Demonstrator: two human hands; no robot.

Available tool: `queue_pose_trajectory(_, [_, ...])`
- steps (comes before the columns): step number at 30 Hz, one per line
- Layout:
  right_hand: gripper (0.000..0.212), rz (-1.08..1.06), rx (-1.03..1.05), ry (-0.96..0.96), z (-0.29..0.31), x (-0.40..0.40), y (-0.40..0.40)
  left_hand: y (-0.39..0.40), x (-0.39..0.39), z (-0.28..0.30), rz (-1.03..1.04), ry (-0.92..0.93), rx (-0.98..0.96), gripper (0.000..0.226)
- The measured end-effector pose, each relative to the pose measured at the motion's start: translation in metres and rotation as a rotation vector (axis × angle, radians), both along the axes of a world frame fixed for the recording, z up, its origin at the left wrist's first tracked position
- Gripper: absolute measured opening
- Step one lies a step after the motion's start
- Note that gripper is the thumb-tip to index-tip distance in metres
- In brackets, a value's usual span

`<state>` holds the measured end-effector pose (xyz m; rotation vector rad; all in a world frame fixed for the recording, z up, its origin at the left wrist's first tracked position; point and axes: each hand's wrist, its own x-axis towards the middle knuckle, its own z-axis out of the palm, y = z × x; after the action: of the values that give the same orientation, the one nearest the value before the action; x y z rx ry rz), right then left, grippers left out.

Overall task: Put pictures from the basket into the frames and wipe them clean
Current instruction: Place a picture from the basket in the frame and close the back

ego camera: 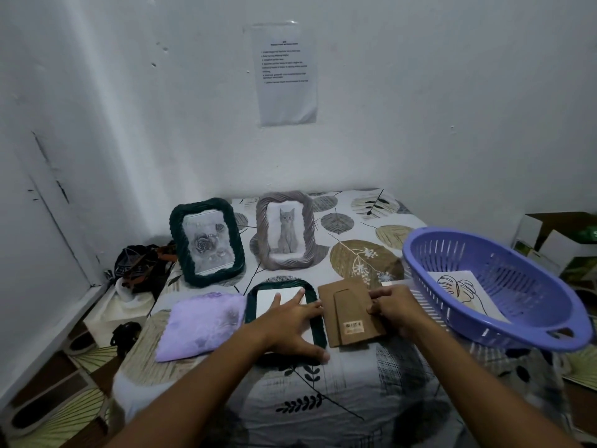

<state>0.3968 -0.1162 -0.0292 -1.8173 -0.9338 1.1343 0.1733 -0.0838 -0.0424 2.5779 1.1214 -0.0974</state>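
A dark green frame (318,328) lies face down on the table with a white picture back (274,300) inside it. My left hand (292,321) presses flat on that picture, fingers spread. Beside it on the right lies a brown cardboard backing board (349,321) with a stand flap and a barcode sticker; my right hand (392,307) pinches its right edge. A purple basket (452,305) at the right holds a leaf line-drawing picture (462,286). A lilac cloth (200,324) lies left of the frame.
Two filled frames stand at the back: a dark green one with a rose picture (206,242) and a grey one with a cat picture (286,231). The table wears a leaf-print cover (352,376). A dark bag (142,265) sits at the left, cardboard boxes (555,240) at the right.
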Motion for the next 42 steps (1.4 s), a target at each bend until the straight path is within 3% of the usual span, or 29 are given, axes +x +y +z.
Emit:
queue_pose_trajectory(4, [0.031,0.057,-0.02,-0.156,-0.005,0.0,0.004,-0.001,0.0,0.002,0.0,-0.005,-0.004,0.097])
queue_pose_trajectory(10, [0.009,0.126,0.008,-0.584,-0.01,-0.002,0.008,-0.003,0.002,0.004,0.016,-0.062,0.008,0.096])
queue_pose_trajectory(12, [0.009,0.136,0.034,-0.54,-0.007,-0.003,0.008,-0.003,-0.001,0.005,0.053,-0.158,0.0,0.093])
queue_pose_trajectory(16, [0.012,0.125,0.082,-0.18,0.008,-0.013,0.005,-0.005,-0.018,0.009,0.143,-0.414,-0.011,0.086])
queue_pose_trajectory(20, [0.014,0.165,0.087,0.043,0.014,-0.039,0.004,-0.007,-0.046,0.012,0.296,-0.524,-0.027,0.086])
queue_pose_trajectory(27, [0.013,0.264,0.072,-0.095,0.008,-0.079,0.014,-0.009,-0.08,0.001,0.375,-0.478,-0.028,0.087])
queue_pose_trajectory(34, [0.013,0.234,0.048,-0.1,0.009,-0.082,0.019,-0.01,-0.086,-0.006,0.375,-0.489,-0.135,0.111])
queue_pose_trajectory(38, [0.012,0.196,0.103,-0.083,0.007,-0.083,0.02,-0.01,-0.087,-0.009,0.38,-0.487,-0.142,0.107])
queue_pose_trajectory(42, [0.025,0.152,0.127,-0.042,0.003,-0.09,0.022,-0.01,-0.087,-0.009,0.382,-0.474,-0.134,0.103])
